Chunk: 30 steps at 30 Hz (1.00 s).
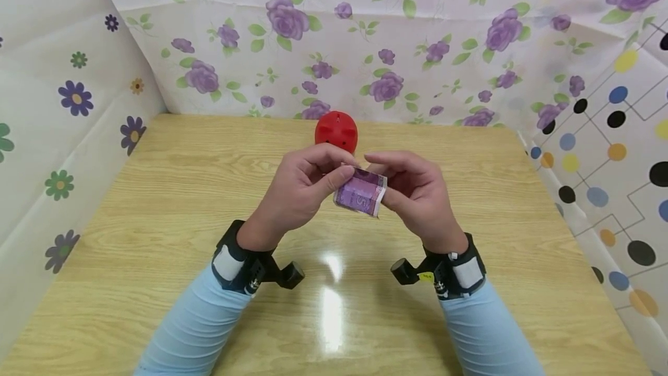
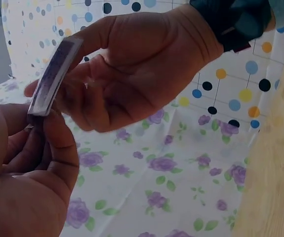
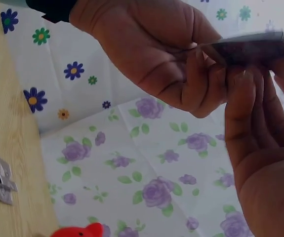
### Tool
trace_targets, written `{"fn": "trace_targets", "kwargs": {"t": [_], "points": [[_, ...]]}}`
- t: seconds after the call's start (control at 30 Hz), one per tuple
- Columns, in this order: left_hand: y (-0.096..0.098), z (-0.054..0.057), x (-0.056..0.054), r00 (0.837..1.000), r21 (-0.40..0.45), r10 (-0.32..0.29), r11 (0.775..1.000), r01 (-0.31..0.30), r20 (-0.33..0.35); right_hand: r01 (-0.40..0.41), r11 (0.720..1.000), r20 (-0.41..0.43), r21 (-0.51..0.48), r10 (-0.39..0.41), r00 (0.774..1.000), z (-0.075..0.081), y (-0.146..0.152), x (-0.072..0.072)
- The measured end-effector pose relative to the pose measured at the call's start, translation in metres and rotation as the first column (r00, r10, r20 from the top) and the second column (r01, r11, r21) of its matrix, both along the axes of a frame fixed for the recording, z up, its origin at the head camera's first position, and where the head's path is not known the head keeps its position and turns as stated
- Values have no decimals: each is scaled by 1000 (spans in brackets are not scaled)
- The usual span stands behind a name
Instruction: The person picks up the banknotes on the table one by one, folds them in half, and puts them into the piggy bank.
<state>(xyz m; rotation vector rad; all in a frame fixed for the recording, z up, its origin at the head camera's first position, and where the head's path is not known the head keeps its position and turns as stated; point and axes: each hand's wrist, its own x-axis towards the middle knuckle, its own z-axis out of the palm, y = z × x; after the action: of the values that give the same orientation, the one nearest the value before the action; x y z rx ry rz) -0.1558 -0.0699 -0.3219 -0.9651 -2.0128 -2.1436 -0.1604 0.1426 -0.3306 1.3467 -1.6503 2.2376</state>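
Observation:
A folded purple banknote (image 1: 360, 191) with a printed 5 is held up over the table between both hands. My left hand (image 1: 296, 190) pinches its upper left corner between thumb and forefinger. At its right edge my right hand (image 1: 417, 193) has the thumb against the note, with the fingers curled behind it. From the left wrist view the banknote (image 2: 55, 79) looks thin and edge-on. In the right wrist view, right-hand fingers (image 3: 243, 94) press beneath the note. Just beyond the hands stands a red piggy bank (image 1: 336, 130), slot on top, its lower front hidden by the left hand.
A small folded grey piece of paper (image 3: 2, 178) lies on the table in the right wrist view; the head view does not show it. The wooden table (image 1: 156, 237) meets a flowered cloth wall (image 1: 344, 39) behind, with patterned walls at both sides.

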Motion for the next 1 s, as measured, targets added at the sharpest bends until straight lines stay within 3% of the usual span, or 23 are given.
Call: {"fn": "trace_targets", "kwargs": {"t": [0.17,0.3,0.37,0.5,0.67,0.87,1.0], "points": [[4,-3,-1,988,9,-146,989,146,50,52,995,-112,90,-42,993,1,2,-2],[7,-5,-1,976,-7,-212,977,213,48,96,988,-147,122,-78,986,4,5,-1],[7,-5,-1,980,-39,-198,979,199,27,99,986,-160,138,-76,984,6,7,-2],[5,-3,2,993,-99,-110,990,105,-37,107,982,-160,156,-82,984,11,12,-2],[4,-2,2,996,-98,-27,995,18,-85,172,964,-151,201,-143,978,15,16,0],[4,-4,2,996,-89,-61,994,55,-63,209,920,-147,332,-168,975,18,15,4],[6,-2,3,998,-107,-37,994,32,-44,257,911,-81,322,-244,966,17,12,6]]}}
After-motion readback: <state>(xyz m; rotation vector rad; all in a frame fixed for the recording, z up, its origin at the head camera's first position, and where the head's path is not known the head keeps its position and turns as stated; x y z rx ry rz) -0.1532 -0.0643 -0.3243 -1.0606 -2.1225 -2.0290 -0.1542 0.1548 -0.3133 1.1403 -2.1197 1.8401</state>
